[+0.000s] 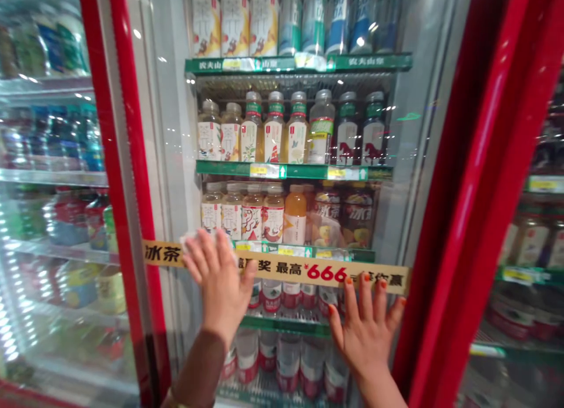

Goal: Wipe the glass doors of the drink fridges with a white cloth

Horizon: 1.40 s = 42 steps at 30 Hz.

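Note:
My left hand (222,293) lies flat over a thin white tissue (235,256) and presses it to the glass door (171,131) of a drinks fridge. Only the tissue's edges show around the fingers. The left hand covers part of a tan printed strip (264,264) that runs across the door. My right hand (365,331) is spread out with nothing in it, its orange-nailed fingertips at the strip's lower edge, seemingly resting on the glass. Behind the glass, bottles of tea (273,134) and other drinks stand in rows.
A red door frame (458,220) rises at the right and another red frame post (132,161) at the left. Green-edged shelves (295,169) hold the bottles inside. More stocked fridge shelves (57,176) show at the far left, blurred.

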Available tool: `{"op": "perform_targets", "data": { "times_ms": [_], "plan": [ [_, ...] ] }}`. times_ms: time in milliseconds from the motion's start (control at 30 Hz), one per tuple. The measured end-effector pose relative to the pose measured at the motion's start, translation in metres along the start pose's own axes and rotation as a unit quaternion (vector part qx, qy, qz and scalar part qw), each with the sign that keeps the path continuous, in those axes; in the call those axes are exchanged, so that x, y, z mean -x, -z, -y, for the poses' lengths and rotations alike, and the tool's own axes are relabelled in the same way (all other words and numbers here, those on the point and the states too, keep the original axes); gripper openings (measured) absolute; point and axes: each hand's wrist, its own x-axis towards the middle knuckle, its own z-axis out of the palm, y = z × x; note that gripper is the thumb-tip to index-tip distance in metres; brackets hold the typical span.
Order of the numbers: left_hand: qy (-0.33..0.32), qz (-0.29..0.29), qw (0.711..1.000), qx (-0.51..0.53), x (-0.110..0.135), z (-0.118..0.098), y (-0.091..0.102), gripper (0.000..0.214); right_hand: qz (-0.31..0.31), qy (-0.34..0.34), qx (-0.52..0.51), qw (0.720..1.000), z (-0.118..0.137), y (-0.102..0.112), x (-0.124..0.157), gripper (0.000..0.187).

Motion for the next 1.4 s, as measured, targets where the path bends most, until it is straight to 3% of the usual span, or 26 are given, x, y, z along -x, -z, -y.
{"op": "perform_targets", "data": {
  "times_ms": [100, 167, 200, 267, 333, 367, 433, 500, 600, 667, 733, 833, 933, 1000, 1067, 1167, 1200, 1267, 1333, 1400],
  "plan": [
    [-0.225, 0.05, 0.973, 0.015, 0.044, -0.027, -0.007, 0.09, 0.015, 0.007, 0.002, 1.0, -0.003, 0.001, 0.001, 0.087],
    [-0.327, 0.074, 0.942, 0.023, 0.075, -0.016, -0.007, 0.076, 0.023, 0.006, 0.004, 1.0, -0.004, 0.0, 0.002, 0.089],
    [-0.337, 0.079, 0.938, 0.024, 0.082, -0.003, -0.005, 0.07, 0.027, 0.003, 0.005, 1.0, -0.004, 0.0, 0.002, 0.09],
    [-0.246, 0.086, 0.965, 0.019, 0.071, 0.028, 0.006, 0.068, 0.04, -0.004, 0.003, 0.999, -0.003, -0.001, 0.003, 0.09],
    [-0.057, 0.09, 0.994, 0.011, 0.038, 0.049, 0.017, 0.081, 0.057, -0.011, -0.001, 0.998, -0.002, -0.002, 0.003, 0.085],
    [0.04, 0.085, 0.995, 0.012, 0.019, 0.052, 0.02, 0.088, 0.064, -0.015, -0.001, 0.998, -0.002, -0.002, 0.003, 0.08],
    [0.11, 0.07, 0.992, 0.007, -0.004, 0.042, 0.021, 0.093, 0.073, -0.023, 0.002, 0.997, -0.001, 0.0, 0.002, 0.072],
    [0.076, 0.089, 0.993, 0.015, 0.001, 0.019, 0.018, 0.094, 0.083, -0.026, 0.005, 0.996, -0.001, 0.002, 0.001, 0.068],
    [-0.075, 0.19, 0.977, 0.06, 0.051, -0.011, 0.016, 0.086, 0.111, -0.025, 0.002, 0.994, -0.001, 0.005, -0.001, 0.066],
    [-0.132, 0.234, 0.96, 0.077, 0.083, -0.01, 0.017, 0.076, 0.122, -0.027, -0.004, 0.992, -0.002, 0.006, -0.002, 0.066],
    [-0.095, 0.215, 0.97, 0.062, 0.093, 0.004, 0.017, 0.074, 0.121, -0.027, -0.009, 0.992, -0.002, 0.006, -0.002, 0.066],
    [0.025, 0.12, 0.992, 0.022, 0.066, 0.022, 0.009, 0.09, 0.11, -0.025, -0.012, 0.994, -0.002, 0.003, -0.002, 0.066],
    [0.052, 0.06, 0.997, 0.01, 0.037, 0.009, -0.005, 0.094, 0.095, -0.027, -0.014, 0.995, -0.002, 0.001, -0.001, 0.067],
    [-0.023, 0.071, 0.997, 0.017, 0.043, -0.009, -0.012, 0.093, 0.083, -0.025, -0.017, 0.996, -0.002, 0.0, 0.001, 0.069],
    [-0.136, 0.1, 0.985, 0.03, 0.067, -0.022, -0.016, 0.087, 0.066, -0.019, -0.024, 0.997, -0.003, -0.001, 0.002, 0.073],
    [-0.239, 0.11, 0.964, 0.031, 0.107, -0.014, -0.016, 0.075, 0.036, -0.005, -0.035, 0.999, -0.006, -0.001, 0.003, 0.081],
    [-0.238, 0.098, 0.966, 0.022, 0.111, -0.005, -0.015, 0.075, 0.025, 0.001, -0.04, 0.999, -0.007, -0.001, 0.003, 0.083],
    [-0.169, 0.054, 0.984, -0.002, 0.098, 0.018, -0.012, 0.08, 0.003, 0.01, -0.052, 0.999, -0.008, -0.001, 0.004, 0.085],
    [-0.049, 0.005, 0.999, -0.014, 0.061, 0.033, -0.007, 0.083, -0.013, 0.008, -0.061, 0.998, -0.006, -0.002, 0.004, 0.084],
    [0.046, -0.028, 0.998, -0.014, 0.017, 0.031, -0.002, 0.083, -0.018, -0.006, -0.066, 0.998, -0.003, -0.002, 0.007, 0.081]
  ]
}}
